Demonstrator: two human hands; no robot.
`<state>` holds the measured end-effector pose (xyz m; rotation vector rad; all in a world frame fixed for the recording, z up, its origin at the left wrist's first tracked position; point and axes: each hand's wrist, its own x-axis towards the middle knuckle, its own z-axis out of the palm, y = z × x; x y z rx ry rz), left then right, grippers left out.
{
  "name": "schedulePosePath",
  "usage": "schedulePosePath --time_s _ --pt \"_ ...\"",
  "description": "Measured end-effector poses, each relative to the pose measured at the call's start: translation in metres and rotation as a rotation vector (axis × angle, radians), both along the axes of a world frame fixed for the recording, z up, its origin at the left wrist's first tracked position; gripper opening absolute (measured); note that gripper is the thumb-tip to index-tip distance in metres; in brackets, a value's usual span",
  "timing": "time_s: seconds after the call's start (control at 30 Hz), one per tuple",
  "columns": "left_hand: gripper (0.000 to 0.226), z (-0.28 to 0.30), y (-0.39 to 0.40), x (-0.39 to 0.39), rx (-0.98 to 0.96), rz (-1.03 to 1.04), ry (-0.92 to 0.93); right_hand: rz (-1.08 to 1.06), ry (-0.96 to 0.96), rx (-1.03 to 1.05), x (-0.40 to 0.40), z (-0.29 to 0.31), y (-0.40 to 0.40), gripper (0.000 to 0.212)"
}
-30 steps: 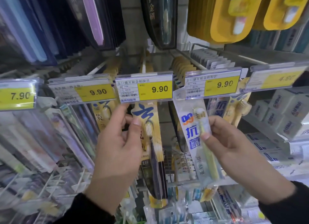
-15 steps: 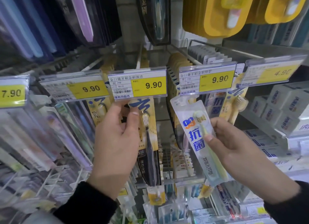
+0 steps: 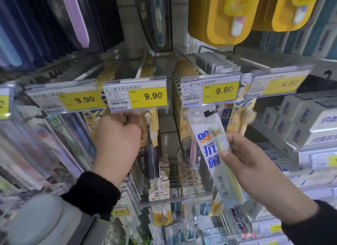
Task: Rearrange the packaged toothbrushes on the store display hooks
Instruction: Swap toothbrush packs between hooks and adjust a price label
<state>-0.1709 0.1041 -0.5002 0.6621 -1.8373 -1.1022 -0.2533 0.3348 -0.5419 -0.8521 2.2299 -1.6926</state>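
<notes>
1. Head view: the middle 9.90 price tag is taken as the landmark.
2. A clear packaged toothbrush is gripped by the right hand, lower right of the landmark, thumb on the front face and fingers behind; that hand is closed on the pack.
3. The pack's long axis is seen running from upper left to lower right, tilted off vertical. Its hang-hole end is pointed up, just under the second 9.90 tag to the landmark's right; the handle end is pointed down toward the wrist.
4. The brush head is seen in the pack's upper half, above the blue printed characters.
5. The left hand is raised directly beneath the landmark, its fingers curled at the top of a gold-backed toothbrush pack. Whether that pack is actually pinched cannot be told, since the fingertips are hidden.
6. The gold-backed pack is hung upright below the landmark, bristles up, dark handle down.
7. The two hands are held well apart.
</notes>
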Motion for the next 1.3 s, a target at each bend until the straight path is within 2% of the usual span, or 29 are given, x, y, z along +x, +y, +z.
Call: schedulePosePath --time_s 0.1,0.2,0.23,0.3,0.4,0.43,0.5,0.53,0.6,0.67,0.73,0.77,0.83,1.03,1.2,1.3 --pt "0.019 -0.009 -0.005 -0.003 -0.004 0.022 -0.038 0.001 -0.013 -0.008 0.000 -0.002 0.003 0.018" --pt "0.002 -0.020 0.015 0.005 0.029 0.044 0.134 0.002 -0.059 -0.051 0.000 -0.005 0.006 0.018" --pt "0.010 -0.026 0.028 0.009 0.031 0.051 0.196 0.010 -0.088 -0.070 0.000 -0.005 0.006 0.018" --pt "0.014 -0.041 0.060 0.012 0.093 -0.074 0.195 0.021 -0.124 -0.088 -0.002 -0.007 0.006 0.019" --pt "0.007 -0.056 0.098 -0.001 0.166 -0.415 0.041 0.048 -0.122 -0.124 -0.002 -0.005 0.002 0.020" --pt "0.004 -0.058 0.102 -0.006 0.181 -0.477 0.017 0.064 -0.107 -0.132 -0.002 -0.004 0.000 0.021" --pt "0.013 -0.056 0.105 -0.011 0.188 -0.496 0.020 0.062 -0.020 -0.107 -0.003 -0.003 0.001 0.020" --pt "0.016 -0.056 0.105 -0.011 0.198 -0.490 0.023 0.005 0.043 -0.095 -0.004 -0.004 0.003 0.017" --pt "0.020 -0.056 0.104 -0.007 0.231 -0.495 0.002 -0.264 0.159 -0.132 -0.012 -0.007 0.010 0.009" --pt "0.019 -0.053 0.103 -0.002 0.258 -0.504 -0.013 -0.483 0.199 -0.210 -0.021 -0.006 0.016 0.023" --pt "0.017 -0.051 0.101 0.003 0.253 -0.527 0.024 -0.472 0.147 -0.231 -0.029 -0.001 0.014 0.041" --pt "0.016 -0.049 0.100 0.006 0.233 -0.549 0.048 -0.439 0.129 -0.219 -0.033 0.001 0.011 0.047" --pt "0.016 -0.044 0.099 0.011 0.163 -0.575 0.093 -0.415 0.152 -0.190 -0.041 0.001 0.005 0.045" --pt "0.022 -0.013 0.097 0.019 -0.154 -0.562 0.168 -0.437 0.225 -0.185 -0.049 0.003 0.001 0.014" --pt "0.016 0.001 0.096 0.029 -0.366 -0.512 0.160 -0.326 0.186 -0.241 -0.043 0.003 0.008 0.016" --pt "0.019 0.003 0.092 0.030 -0.428 -0.495 0.162 -0.229 0.166 -0.320 -0.031 0.004 0.014 0.013"
